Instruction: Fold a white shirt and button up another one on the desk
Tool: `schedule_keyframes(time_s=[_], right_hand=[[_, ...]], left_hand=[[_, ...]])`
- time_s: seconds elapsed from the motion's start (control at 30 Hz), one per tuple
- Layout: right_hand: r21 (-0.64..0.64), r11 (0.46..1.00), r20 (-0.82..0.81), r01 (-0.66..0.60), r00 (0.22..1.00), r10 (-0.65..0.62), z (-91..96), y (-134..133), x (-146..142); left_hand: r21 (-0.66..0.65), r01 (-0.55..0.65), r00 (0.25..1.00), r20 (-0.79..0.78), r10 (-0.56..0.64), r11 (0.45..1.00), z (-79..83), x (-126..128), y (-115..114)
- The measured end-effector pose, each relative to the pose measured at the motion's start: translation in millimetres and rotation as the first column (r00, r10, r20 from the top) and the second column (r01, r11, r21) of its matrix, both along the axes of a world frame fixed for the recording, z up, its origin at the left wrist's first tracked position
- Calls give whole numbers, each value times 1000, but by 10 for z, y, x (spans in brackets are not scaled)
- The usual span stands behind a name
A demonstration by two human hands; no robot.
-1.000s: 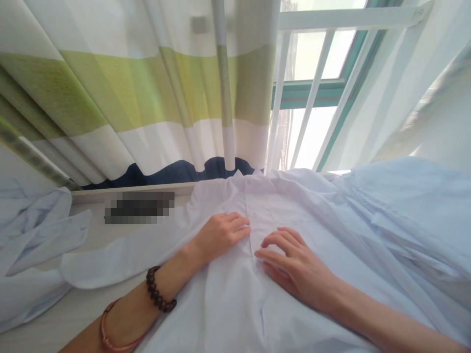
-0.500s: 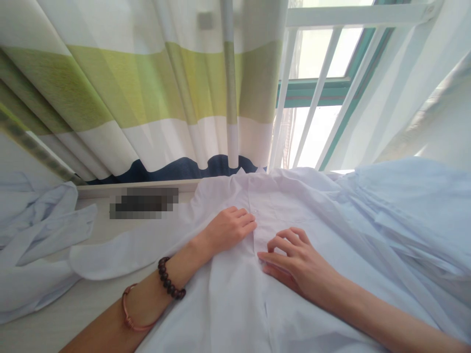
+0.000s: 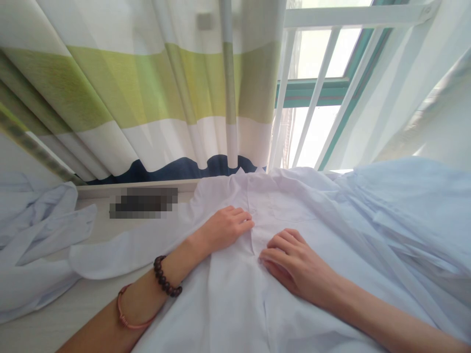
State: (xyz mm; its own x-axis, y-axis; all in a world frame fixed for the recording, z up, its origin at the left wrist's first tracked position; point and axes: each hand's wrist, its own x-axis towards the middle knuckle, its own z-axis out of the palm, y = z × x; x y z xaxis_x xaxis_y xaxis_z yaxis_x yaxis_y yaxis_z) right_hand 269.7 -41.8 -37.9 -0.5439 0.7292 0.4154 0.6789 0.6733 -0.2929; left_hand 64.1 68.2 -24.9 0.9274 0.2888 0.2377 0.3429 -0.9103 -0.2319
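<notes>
A white button-front shirt [image 3: 235,304] lies spread out, its collar at the far end and one sleeve stretched to the left. My left hand [image 3: 228,228] rests across the front placket with its fingers bent over the edge, closed on the cloth; the thumb is hidden. Slightly nearer and to the right, my right hand [image 3: 290,260] has its thumb and curled fingers drawn together on the placket edge, pinching the fabric. A small gap of cloth separates the two hands. The beaded bracelet [image 3: 164,277] and a thin reddish bangle [image 3: 123,318] circle my left wrist.
Crumpled white garments [image 3: 33,255] lie at the left, and a pale bluish cloth pile [image 3: 412,211] rises at the right. A pixelated dark object [image 3: 143,202] sits by the back ledge. Behind hang a green-and-white curtain [image 3: 147,88] and a white railing [image 3: 353,17] before a window.
My right hand's fingers have drawn closer together on the placket. My left hand and forearm have shifted slightly left and toward me.
</notes>
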Motion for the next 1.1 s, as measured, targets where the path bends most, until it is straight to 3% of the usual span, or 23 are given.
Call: schedule_keyframes(time_s=[0.13,0.23,0.37,0.47,0.57,0.8,0.97,1.03,1.1], right_hand=[[-50,999,-6,3,1000,-4,3,-11,1],[-65,993,10,96,995,-95,-15,5,43],[-62,959,133,277,954,-267,-116,111,173],[-88,947,227,309,932,-283,-200,233,267],[-91,947,261,307,925,-275,-231,375,315],[-163,933,342,321,905,-252,-98,630,293],[-182,940,211,289,945,-250,199,725,387],[-104,921,146,375,922,-359,278,850,488],[2,885,134,465,877,-461,282,1027,608]], left_hand=[[-167,-29,993,105,46,986,-7,-17,-7],[-274,-107,967,194,164,956,-51,-25,-27],[-330,-276,947,70,315,903,-143,-29,-51],[-318,-347,936,-61,346,882,-189,-21,-16],[-322,-369,929,-91,360,872,-191,11,99],[-318,-377,926,-105,363,870,-130,88,402],[-246,-274,956,36,292,930,-54,54,359],[-153,-311,929,158,334,938,8,63,345],[-67,-411,875,250,414,909,80,85,386]])
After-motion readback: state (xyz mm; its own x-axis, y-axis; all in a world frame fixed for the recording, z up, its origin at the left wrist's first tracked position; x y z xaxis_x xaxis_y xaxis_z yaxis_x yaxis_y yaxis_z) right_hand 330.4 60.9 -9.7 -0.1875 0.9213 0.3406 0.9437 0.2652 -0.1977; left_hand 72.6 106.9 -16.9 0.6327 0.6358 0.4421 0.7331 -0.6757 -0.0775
